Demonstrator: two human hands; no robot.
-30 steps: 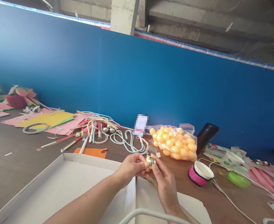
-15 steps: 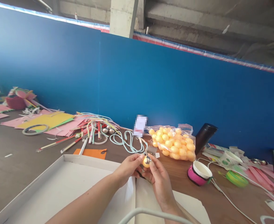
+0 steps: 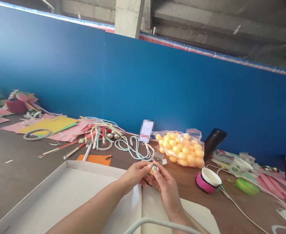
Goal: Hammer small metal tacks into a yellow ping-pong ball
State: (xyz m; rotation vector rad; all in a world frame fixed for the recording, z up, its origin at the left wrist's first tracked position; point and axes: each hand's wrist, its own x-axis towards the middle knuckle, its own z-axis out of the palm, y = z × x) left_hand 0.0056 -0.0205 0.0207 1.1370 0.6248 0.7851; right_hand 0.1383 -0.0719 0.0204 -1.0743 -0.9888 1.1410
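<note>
Both of my hands meet over the far edge of a white shallow box [image 3: 60,188]. My left hand [image 3: 135,175] pinches a small orange ball [image 3: 153,168] with a shiny metal piece on it. My right hand [image 3: 166,187] closes its fingertips on the same ball from the right. Just behind it lies a clear bag of orange balls [image 3: 182,149] on the brown table [image 3: 16,175].
Light-green cords [image 3: 133,148], coloured straws and paper sheets [image 3: 47,125] lie at the back left. A pink-and-white tape roll [image 3: 207,180], a black cylinder [image 3: 214,141], a paper cup [image 3: 239,166] and a green disc [image 3: 247,187] sit to the right. A blue wall backs the table.
The ball stays pinched between both hands; they have shifted slightly up and left and turned the ball a little.
</note>
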